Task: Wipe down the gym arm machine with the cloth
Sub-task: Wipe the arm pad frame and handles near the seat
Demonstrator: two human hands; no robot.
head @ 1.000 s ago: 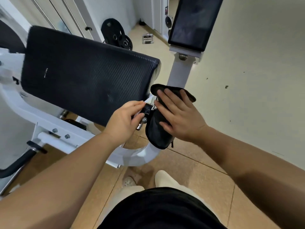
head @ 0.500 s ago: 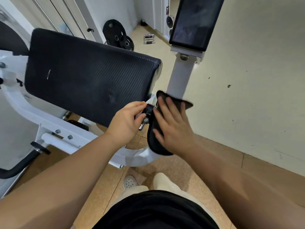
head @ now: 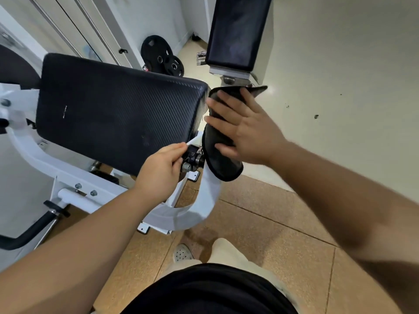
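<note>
The arm machine has a white frame (head: 181, 214) and a large black textured pad (head: 118, 118) in the middle of the head view. A smaller black pad (head: 238, 30) stands on a white post at the top. A dark cloth (head: 221, 159) is draped over that post, below the small pad. My right hand (head: 247, 130) lies flat on the cloth with fingers spread, pressing it against the post. My left hand (head: 161, 168) grips a black adjustment knob (head: 191, 157) on the frame just left of the cloth.
Black weight plates (head: 162, 55) lean against the wall at the back. A beige wall (head: 340, 87) runs close along the right. A black handle (head: 29, 232) juts out at the lower left. My feet in light shoes (head: 183, 253) stand on the tan tiled floor.
My right hand has slid the cloth up the white post toward the small pad. My left hand has stayed on the knob.
</note>
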